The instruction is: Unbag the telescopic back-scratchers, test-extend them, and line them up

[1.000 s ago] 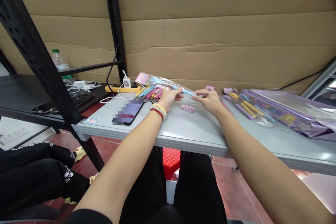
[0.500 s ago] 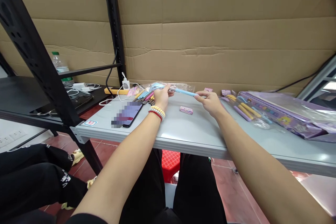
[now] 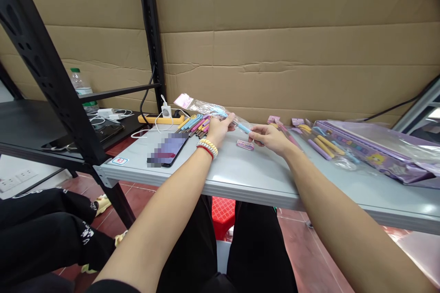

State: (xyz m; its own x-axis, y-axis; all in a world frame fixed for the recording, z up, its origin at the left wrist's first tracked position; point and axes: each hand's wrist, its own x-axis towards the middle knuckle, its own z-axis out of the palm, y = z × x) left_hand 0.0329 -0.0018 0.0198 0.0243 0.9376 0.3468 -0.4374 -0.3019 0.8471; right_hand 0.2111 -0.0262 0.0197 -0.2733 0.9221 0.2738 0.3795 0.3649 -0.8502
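Over the grey table, I hold a light-blue pen-like stick (image 3: 244,127) between my two hands. A clear plastic bag (image 3: 202,105) with a pink header lies around its upper part. My left hand (image 3: 222,130) is closed around the stick's middle and the bag. At the lower right end, my right hand (image 3: 268,137) pinches the stick; its exact kind is too small to tell. Below the hands lies a small pink patterned tag (image 3: 245,145). Left of my left hand is a bunch of yellow, blue, pink and purple sticks (image 3: 194,123).
A phone (image 3: 173,149) lies at the table's left, near a yellow power strip (image 3: 161,120) with a white charger. To the right are bagged coloured sticks (image 3: 321,143) and a purple package (image 3: 371,146). A black shelf post (image 3: 151,32) rises at the left; cardboard (image 3: 275,46) lines the back.
The bag's pink header dipped toward the table half a second ago and is now raised again. My right hand has come slightly down and left, tilting the stick more steeply.
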